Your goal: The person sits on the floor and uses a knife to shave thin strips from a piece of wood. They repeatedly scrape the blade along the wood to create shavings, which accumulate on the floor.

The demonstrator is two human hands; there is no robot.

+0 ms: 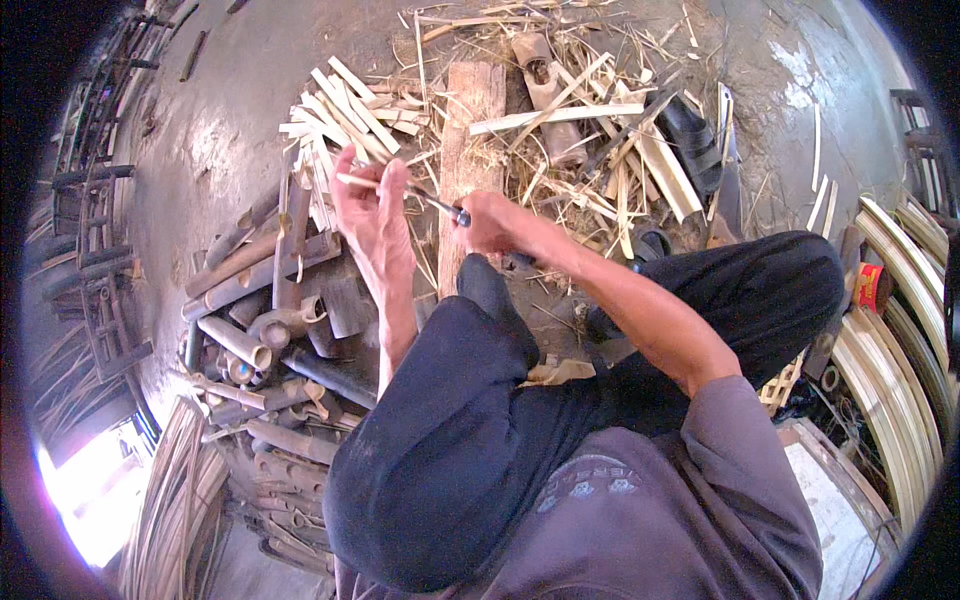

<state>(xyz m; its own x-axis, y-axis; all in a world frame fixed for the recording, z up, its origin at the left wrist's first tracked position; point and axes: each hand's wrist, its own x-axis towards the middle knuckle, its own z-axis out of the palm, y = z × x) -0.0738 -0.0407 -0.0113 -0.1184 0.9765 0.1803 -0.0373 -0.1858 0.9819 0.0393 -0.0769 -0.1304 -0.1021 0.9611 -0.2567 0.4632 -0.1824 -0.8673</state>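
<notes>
My left hand (375, 220) is raised left of the wooden block, its thumb and fingers closed on a short pale bamboo strip (357, 180). In my right hand (492, 222), fingers wrapped round its handle, is a slim knife (440, 203) whose narrow metal part points left toward the strip. Its exact blade shape is hard to make out. Beneath and between the hands lies a long rough wooden block (474, 100), with my dark-covered foot (490, 290) at its near end. A pile of split pale bamboo pieces (345, 108) lies beyond my left hand.
Shavings and bamboo offcuts (600, 180) litter the floor right of the block, near a black sandal (690, 140) and a large blade (728, 170). Bamboo tube sections (240, 345) are heaped at left. Bundled long strips (885, 390) curve along the right.
</notes>
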